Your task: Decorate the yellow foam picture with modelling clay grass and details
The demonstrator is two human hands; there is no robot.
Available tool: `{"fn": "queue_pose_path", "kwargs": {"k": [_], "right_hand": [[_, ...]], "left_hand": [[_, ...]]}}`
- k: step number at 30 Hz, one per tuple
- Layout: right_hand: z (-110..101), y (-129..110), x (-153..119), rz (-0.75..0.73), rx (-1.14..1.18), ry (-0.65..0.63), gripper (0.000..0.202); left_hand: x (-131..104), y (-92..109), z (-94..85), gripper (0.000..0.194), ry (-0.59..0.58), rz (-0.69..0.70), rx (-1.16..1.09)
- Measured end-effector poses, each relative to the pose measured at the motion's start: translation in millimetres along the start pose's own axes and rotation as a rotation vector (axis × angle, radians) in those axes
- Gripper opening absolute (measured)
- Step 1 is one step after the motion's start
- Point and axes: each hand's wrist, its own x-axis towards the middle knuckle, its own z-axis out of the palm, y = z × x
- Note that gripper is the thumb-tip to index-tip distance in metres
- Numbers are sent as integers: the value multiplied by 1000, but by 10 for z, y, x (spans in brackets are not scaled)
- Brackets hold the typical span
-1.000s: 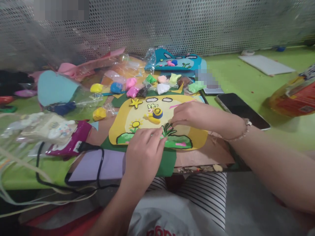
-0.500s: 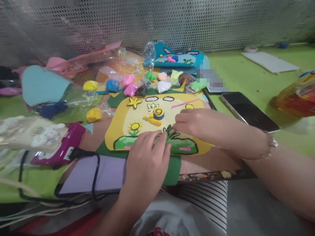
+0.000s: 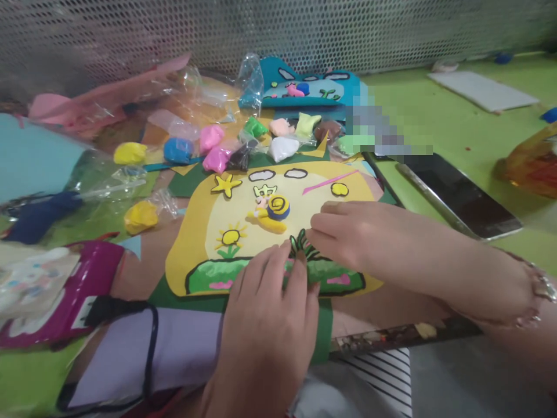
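Note:
A yellow paper picture (image 3: 187,238) lies before me, decorated with modelling clay. At its middle is a clay snail (image 3: 270,216) with a blue and yellow shell and a crown above it. Along the bottom runs a green clay ground (image 3: 202,273), with a black-outlined tuft of clay grass (image 3: 299,241) rising from it. My left hand (image 3: 270,307) lies over the lower edge, fingers stretched out and tips at the foot of the grass. Close by on the right, my right hand (image 3: 361,238) has its fingers bent together at the tuft; anything between the fingertips is hidden.
Several bagged clay lumps, among them a white one (image 3: 284,148) and a yellow one (image 3: 141,216), lie behind and left. A phone (image 3: 461,194) is at right. Farther back stands a blue decorated picture (image 3: 278,98). A purple pouch (image 3: 69,290) and black cord (image 3: 152,348) are left.
The view has moved closer, so the picture looks larger. Both hands stay at the grass tuft, the right one's fingers still bent beside it.

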Motion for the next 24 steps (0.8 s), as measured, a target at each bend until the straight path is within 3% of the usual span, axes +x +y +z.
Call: {"fn": "queue_pose_path", "kwargs": {"k": [24], "right_hand": [[11,-11,-5,19,34,-30,18]], "left_hand": [[-22,23,-10,25,14,-29,9]]}}
